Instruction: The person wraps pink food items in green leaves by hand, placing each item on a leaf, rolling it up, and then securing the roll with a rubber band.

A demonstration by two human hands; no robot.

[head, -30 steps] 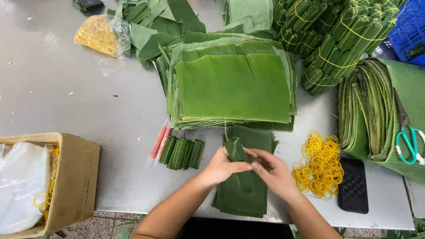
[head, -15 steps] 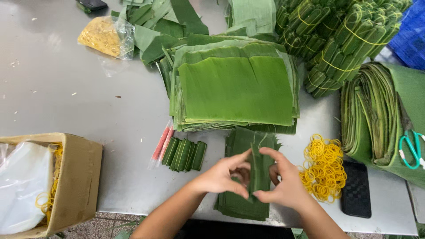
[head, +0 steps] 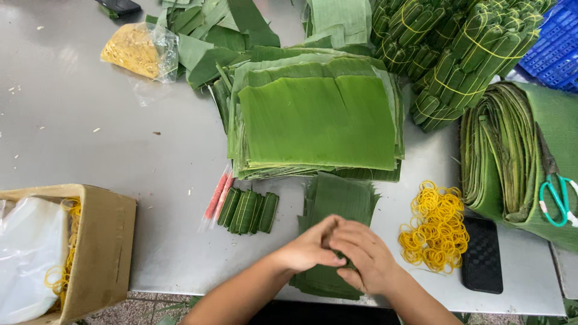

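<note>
— Working at the near edge of the worktop, what do we see the hands doing?

— We see the left hand and the right hand pressed together over a small pile of cut leaf strips. The fingers of both are curled narrow around a folded leaf piece, of which only a dark green sliver shows between them.

— What lies about them?

— Just left we note a finished banded leaf bundle beside a pink packet; just right, a heap of yellow rubber bands and a black phone. Behind sits the large stack of flat leaves.

— How do we judge the fold is best done?

— We would keep the edges square and the piece pinned by one thumb while the other hand tightens it, since a slack roll will probably spring open. Whether a band is already on it, we cannot tell: the hands hide it.
</note>
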